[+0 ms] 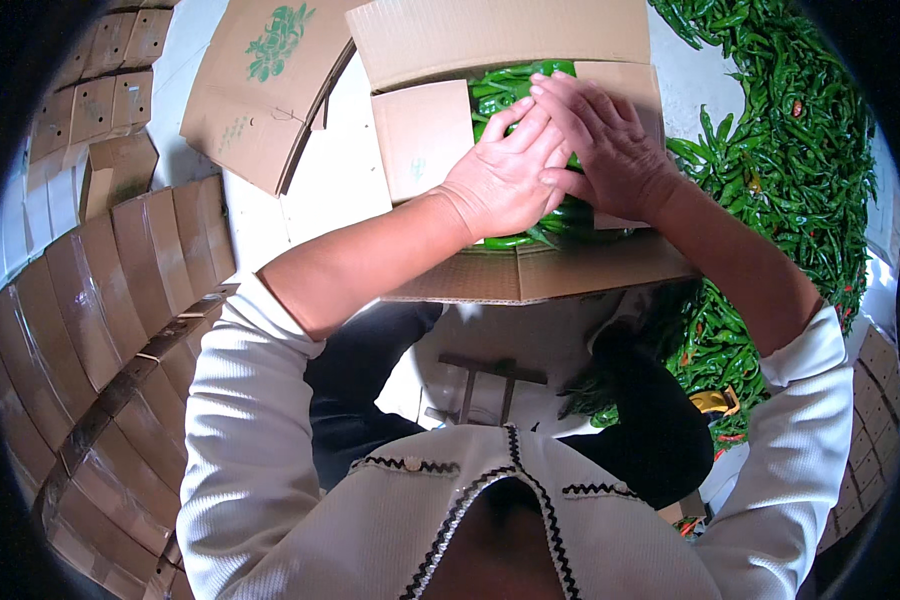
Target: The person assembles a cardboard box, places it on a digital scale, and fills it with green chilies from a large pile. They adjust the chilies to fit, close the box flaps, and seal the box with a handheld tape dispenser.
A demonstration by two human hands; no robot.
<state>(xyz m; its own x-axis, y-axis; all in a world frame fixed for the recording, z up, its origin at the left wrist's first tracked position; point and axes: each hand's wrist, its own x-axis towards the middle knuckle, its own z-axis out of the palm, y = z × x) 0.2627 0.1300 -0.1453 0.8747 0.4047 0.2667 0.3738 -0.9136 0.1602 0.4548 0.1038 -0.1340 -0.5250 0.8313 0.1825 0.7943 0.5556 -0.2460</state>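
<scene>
Before me stands a cardboard box (450, 276) with its flaps folded outward and green chili peppers (495, 88) filling it. My left hand (511, 169) lies over the peppers in the middle of the opening, its fingers pointing up and right. Partly over its fingertips rests my right hand (604, 139), fingers slanting up and left, with its wrist above the right flap (637, 86). Both hands lie flat and appear to hold nothing. The peppers under my palms are hidden.
A large heap of green peppers (787, 180) with some red ones spreads along the right. Flattened cardboard (270, 97) with green print lies on the floor at upper left. Stacked cartons (90, 300) line the left side. A yellow object (712, 402) sits by the heap near my knee.
</scene>
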